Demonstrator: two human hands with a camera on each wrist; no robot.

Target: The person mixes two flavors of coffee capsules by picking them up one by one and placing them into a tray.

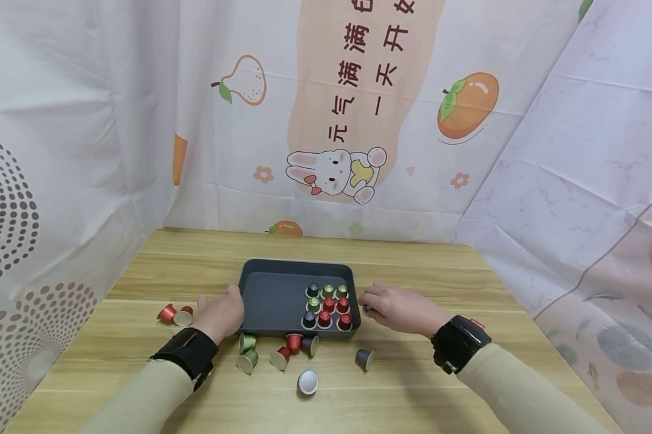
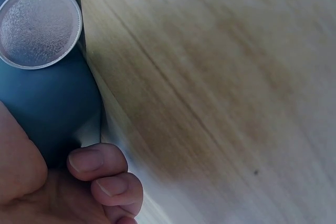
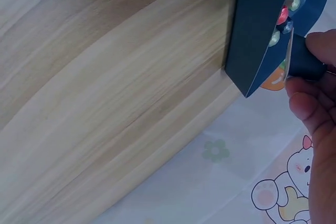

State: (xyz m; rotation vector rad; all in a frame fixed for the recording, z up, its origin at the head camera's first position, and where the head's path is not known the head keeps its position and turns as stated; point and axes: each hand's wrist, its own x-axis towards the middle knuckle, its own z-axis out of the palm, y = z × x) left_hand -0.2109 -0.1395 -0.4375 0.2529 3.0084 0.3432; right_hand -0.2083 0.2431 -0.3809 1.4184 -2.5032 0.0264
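Observation:
My left hand grips the left side of a dark grey tray, its thumb and curled fingers at the tray wall in the left wrist view. Several coffee capsules stand foil-down in the tray's right part: red capsules, green capsules and dark ones. Just outside the tray's right edge, my right hand pinches a dark coffee capsule between thumb and fingers. In the right wrist view that capsule is held on its side, beside the tray wall.
On the wooden table, loose capsules lie before the tray: green, red, dark, and one with its silver foil up. Red capsules lie left of my left hand. A printed curtain hangs behind the table.

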